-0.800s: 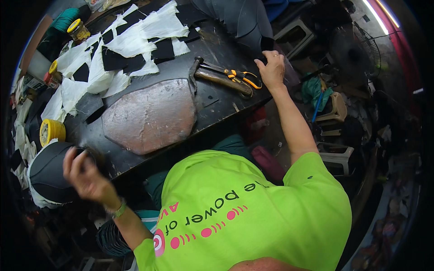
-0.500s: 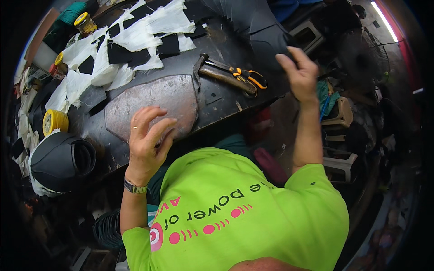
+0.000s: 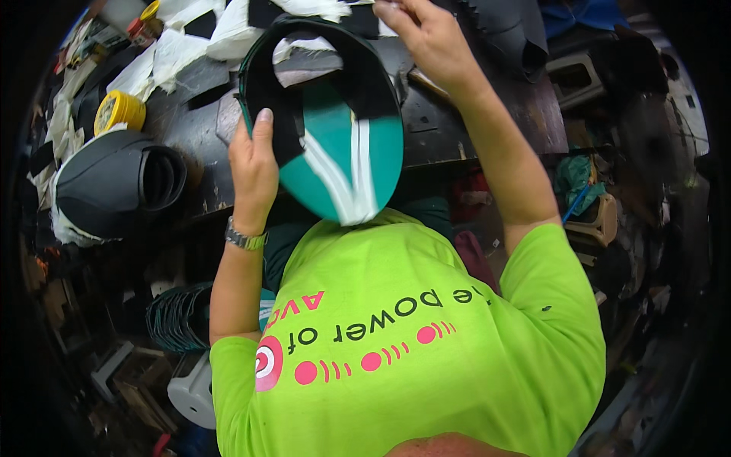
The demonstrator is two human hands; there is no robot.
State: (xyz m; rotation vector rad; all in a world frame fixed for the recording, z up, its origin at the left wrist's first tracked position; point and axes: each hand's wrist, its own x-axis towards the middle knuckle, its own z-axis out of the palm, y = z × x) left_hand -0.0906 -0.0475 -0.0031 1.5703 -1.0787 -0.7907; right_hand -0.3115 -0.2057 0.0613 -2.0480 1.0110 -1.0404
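My left hand (image 3: 256,156) grips a green and black shoe upper (image 3: 379,156) by its left side, thumb in front and fingers behind. The upper hangs over the bench's near edge, its black part away from me. Two white strips (image 3: 332,171) meet in a V on its green part. Past the upper's far right side, my right hand (image 3: 434,46) is raised at the top edge of the picture. Its fingertips are partly cut off, so I cannot tell what they do. A hammer (image 3: 428,82) lies partly hidden under that hand. The stone slab (image 3: 230,116) is mostly covered by the upper.
A rolled black stack (image 3: 106,179) and a yellow tub (image 3: 120,112) stand at the left of the dark bench (image 3: 199,137). White cloth and black pieces lie along its far side. Stools (image 3: 575,80) stand at the right, and a green stack (image 3: 179,316) is beside my left arm.
The shoe upper has come into view in my left hand, which was empty over the slab. My right hand has moved left and farther away. The view has shifted.
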